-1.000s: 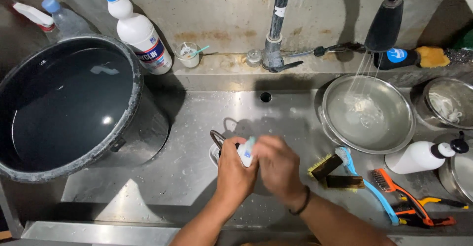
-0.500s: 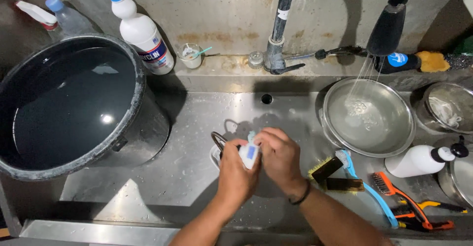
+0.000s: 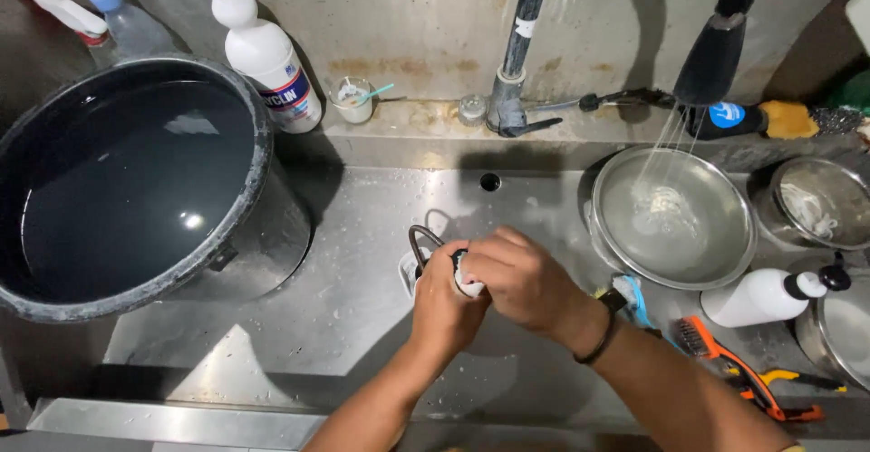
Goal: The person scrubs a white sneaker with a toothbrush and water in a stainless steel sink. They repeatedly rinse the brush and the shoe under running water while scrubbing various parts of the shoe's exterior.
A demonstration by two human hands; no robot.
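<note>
The black tub (image 3: 136,180) beside the sink (image 3: 362,325) is brim-full; a nudge could slop it. Both hands, left hand (image 3: 444,302) and right hand (image 3: 521,280), close round a small white object (image 3: 464,282) over the sink floor; wet, it may slip. Their grip hides its shape.

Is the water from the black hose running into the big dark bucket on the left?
No, the stream from the black hose falls into the steel bowl on the right.

Lighting: dim, overhead; glare on bucket water (image 3: 192,221) at left; dark lower-left corner; sharp focus; edges bowed.
</note>
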